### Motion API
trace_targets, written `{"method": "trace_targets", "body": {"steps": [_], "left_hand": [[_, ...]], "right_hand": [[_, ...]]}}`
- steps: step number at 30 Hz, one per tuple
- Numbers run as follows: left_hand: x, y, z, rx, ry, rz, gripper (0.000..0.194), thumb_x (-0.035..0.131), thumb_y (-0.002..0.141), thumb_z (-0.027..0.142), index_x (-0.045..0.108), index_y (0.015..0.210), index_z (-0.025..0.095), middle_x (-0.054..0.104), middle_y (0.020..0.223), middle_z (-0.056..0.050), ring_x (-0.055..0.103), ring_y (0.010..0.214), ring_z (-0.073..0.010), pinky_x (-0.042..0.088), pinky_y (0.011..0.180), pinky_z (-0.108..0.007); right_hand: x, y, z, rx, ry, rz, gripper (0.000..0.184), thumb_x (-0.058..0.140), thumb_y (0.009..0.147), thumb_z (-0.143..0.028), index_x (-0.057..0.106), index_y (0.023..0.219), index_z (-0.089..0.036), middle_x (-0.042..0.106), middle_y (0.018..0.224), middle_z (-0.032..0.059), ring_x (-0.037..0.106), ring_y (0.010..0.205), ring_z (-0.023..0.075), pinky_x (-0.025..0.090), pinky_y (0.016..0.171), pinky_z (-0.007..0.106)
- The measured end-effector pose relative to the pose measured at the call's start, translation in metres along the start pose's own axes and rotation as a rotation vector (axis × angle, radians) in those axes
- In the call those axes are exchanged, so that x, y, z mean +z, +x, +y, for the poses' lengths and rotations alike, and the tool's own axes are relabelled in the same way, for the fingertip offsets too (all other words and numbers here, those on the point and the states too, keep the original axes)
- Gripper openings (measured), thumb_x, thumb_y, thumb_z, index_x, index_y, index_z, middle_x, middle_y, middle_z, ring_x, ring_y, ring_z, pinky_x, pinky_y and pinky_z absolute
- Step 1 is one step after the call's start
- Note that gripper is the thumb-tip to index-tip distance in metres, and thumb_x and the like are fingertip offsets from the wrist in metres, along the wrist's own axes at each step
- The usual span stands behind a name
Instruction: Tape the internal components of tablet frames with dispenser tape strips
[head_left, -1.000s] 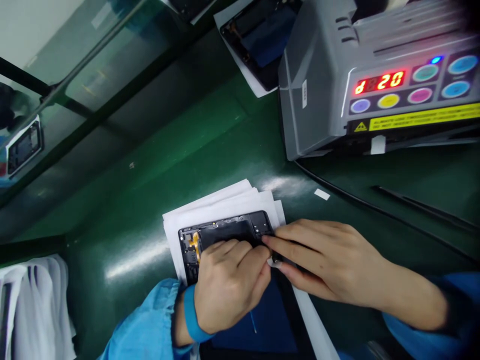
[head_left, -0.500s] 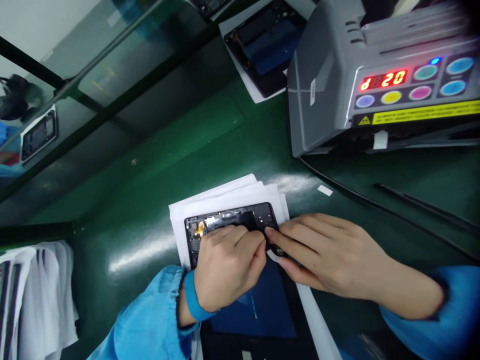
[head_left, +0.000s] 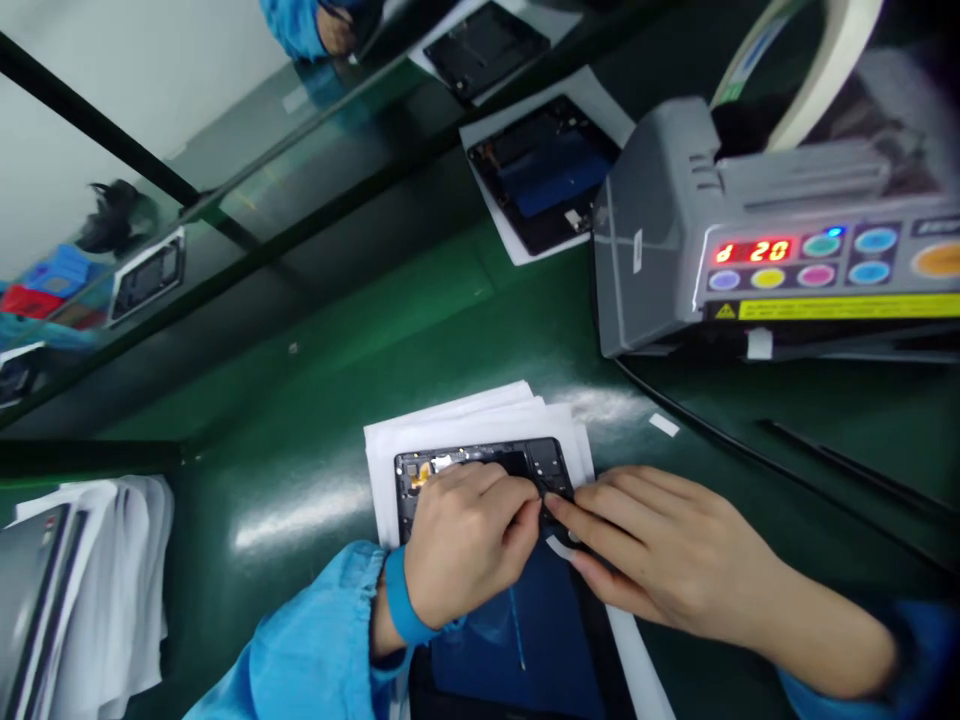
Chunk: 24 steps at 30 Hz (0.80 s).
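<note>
An opened tablet (head_left: 517, 625) lies on white sheets, with a black frame, a dark blue panel and inner parts showing at its far end. My left hand (head_left: 472, 535), wearing a blue wristband, is over the tablet's upper part, thumb and forefinger pinched; whatever is between them is hidden. From the right, my right hand (head_left: 667, 555) reaches in, its forefinger touching the tablet's edge area close to the left fingertips. A small white tape strip (head_left: 559, 547) is at the right thumb tip, apparently held between thumb and fingers.
A grey tape dispenser (head_left: 660, 240) with a lit display stands at the back right, its cable (head_left: 720, 430) running along the table. Another opened tablet (head_left: 544, 170) lies beside it. Paper-wrapped panels (head_left: 112, 590) stand at left. A loose white label (head_left: 664, 425) lies on the green table.
The view has shifted, so everything appears lower and slightly to the right. Both hands keep nearly the same pose on the tablet. A co-worker's hand now shows at the top.
</note>
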<state>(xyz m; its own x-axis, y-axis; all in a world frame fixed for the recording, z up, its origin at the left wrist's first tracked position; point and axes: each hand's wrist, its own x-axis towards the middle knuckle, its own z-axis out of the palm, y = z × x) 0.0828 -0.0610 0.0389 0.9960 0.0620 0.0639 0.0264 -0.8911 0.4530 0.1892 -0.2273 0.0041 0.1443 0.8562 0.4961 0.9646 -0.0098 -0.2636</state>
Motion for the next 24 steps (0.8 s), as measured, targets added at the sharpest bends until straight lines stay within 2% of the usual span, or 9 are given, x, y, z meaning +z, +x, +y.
{"method": "trace_targets", "body": {"steps": [5, 11, 16, 19, 24], "left_hand": [[0.002, -0.005, 0.0, -0.012, 0.061, 0.027, 0.009, 0.058, 0.08, 0.015, 0.059, 0.072, 0.02, 0.057, 0.064, 0.003, 0.055, 0.059, -0.013, 0.041, 0.055, -0.027], [0.003, -0.008, -0.001, -0.004, 0.122, 0.044, 0.009, 0.058, 0.081, 0.018, 0.06, 0.073, 0.021, 0.059, 0.065, 0.004, 0.058, 0.061, -0.0133, 0.044, 0.056, -0.027], [0.003, -0.007, -0.002, -0.005, 0.079, 0.044, 0.009, 0.056, 0.083, 0.017, 0.061, 0.076, 0.02, 0.058, 0.065, 0.003, 0.057, 0.061, -0.0142, 0.045, 0.058, -0.027], [0.004, -0.006, -0.004, -0.007, 0.063, 0.036, 0.01, 0.056, 0.083, 0.017, 0.06, 0.075, 0.02, 0.059, 0.066, 0.002, 0.056, 0.061, -0.015, 0.044, 0.059, -0.028], [0.006, -0.005, -0.005, 0.004, 0.024, 0.033, 0.012, 0.053, 0.084, 0.018, 0.06, 0.075, 0.02, 0.06, 0.067, 0.001, 0.056, 0.063, -0.0158, 0.044, 0.059, -0.029]], "right_hand": [[0.005, 0.003, -0.004, -0.031, -0.004, 0.016, 0.028, 0.042, 0.091, -0.024, 0.065, 0.102, -0.013, 0.062, 0.078, 0.0055, 0.058, 0.069, 0.0162, 0.048, 0.063, 0.031], [0.001, 0.004, -0.011, -0.074, -0.15, -0.011, 0.03, 0.04, 0.091, -0.025, 0.065, 0.102, -0.013, 0.063, 0.078, 0.0063, 0.059, 0.068, 0.0173, 0.048, 0.06, 0.032], [-0.006, 0.006, -0.01, 0.073, -0.079, 0.065, 0.02, 0.048, 0.09, -0.019, 0.064, 0.099, -0.015, 0.067, 0.085, 0.0049, 0.063, 0.069, 0.0125, 0.048, 0.058, 0.025], [-0.004, 0.009, -0.008, 0.184, -0.135, 0.12, 0.015, 0.055, 0.087, -0.016, 0.063, 0.1, -0.014, 0.068, 0.085, 0.0037, 0.064, 0.068, 0.012, 0.047, 0.058, 0.025], [0.003, 0.012, -0.01, 0.199, -0.143, 0.08, 0.011, 0.056, 0.087, -0.013, 0.062, 0.097, -0.013, 0.068, 0.082, 0.0021, 0.064, 0.069, 0.0117, 0.048, 0.062, 0.026]]}}
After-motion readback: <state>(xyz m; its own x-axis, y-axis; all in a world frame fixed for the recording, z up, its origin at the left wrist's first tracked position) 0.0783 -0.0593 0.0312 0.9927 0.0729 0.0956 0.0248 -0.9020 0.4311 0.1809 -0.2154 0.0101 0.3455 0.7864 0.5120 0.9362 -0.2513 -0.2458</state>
